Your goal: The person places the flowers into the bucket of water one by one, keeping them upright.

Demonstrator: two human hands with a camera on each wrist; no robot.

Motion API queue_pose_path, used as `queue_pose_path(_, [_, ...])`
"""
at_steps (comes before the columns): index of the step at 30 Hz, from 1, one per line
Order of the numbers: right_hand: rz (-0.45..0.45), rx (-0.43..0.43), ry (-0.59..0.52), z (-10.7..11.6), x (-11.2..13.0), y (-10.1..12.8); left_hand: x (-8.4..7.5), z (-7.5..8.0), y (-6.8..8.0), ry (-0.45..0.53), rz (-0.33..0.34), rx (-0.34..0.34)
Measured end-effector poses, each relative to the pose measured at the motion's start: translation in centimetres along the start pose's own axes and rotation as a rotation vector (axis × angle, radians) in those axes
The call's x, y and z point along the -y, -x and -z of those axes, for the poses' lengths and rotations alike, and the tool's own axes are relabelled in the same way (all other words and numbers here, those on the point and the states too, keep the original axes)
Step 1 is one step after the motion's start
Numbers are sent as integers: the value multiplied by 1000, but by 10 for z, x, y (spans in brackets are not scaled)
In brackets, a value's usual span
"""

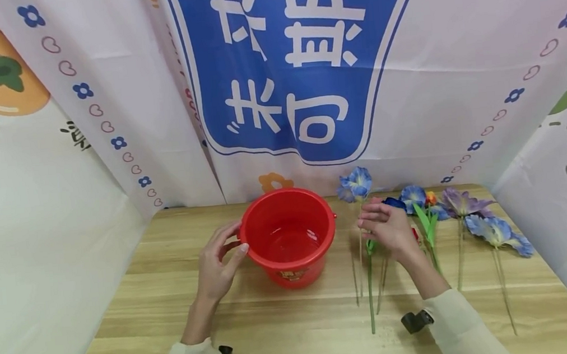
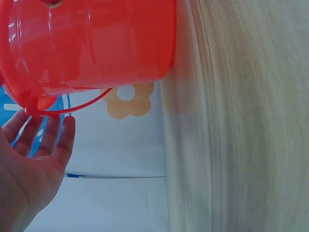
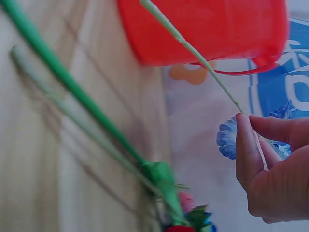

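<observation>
A red bucket [image 1: 292,274] stands upright on the wooden table. At its left side my left hand [image 1: 217,261] touches the rim with relaxed fingers; in the left wrist view the fingers [image 2: 50,135] lie at the bucket's handle joint. To the right of the bucket, my right hand [image 1: 388,228] pinches the thin stem of a blue artificial flower [image 1: 356,184] between thumb and fingertips. The bloom points up toward the back, and the stem [image 3: 193,50] hangs down, overlapping the bucket in the right wrist view. Inside, the bucket holds nothing.
More artificial flowers lie on the table [image 1: 297,333] at the right: a purple flower [image 1: 462,202], a pale blue flower [image 1: 493,230] and an orange flower [image 1: 431,198] with green leaves. A green stem [image 1: 372,298] lies near my right hand. A printed curtain [image 1: 411,132] hangs behind.
</observation>
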State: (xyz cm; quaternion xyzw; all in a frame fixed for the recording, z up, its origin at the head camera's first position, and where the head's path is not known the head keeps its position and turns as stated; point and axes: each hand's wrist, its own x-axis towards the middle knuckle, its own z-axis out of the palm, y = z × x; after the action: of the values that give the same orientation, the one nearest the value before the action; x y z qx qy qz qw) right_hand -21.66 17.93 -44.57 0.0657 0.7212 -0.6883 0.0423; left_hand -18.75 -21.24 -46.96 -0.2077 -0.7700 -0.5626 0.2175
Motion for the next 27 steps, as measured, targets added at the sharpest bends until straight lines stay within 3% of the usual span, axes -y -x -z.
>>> queue_pose_path(14, [102, 0, 36, 5, 46, 17, -1, -3, 3, -19, 21, -6])
queue_pose_path(27, [152, 4, 17, -11, 85, 17, 2, -1, 2, 3, 18, -12])
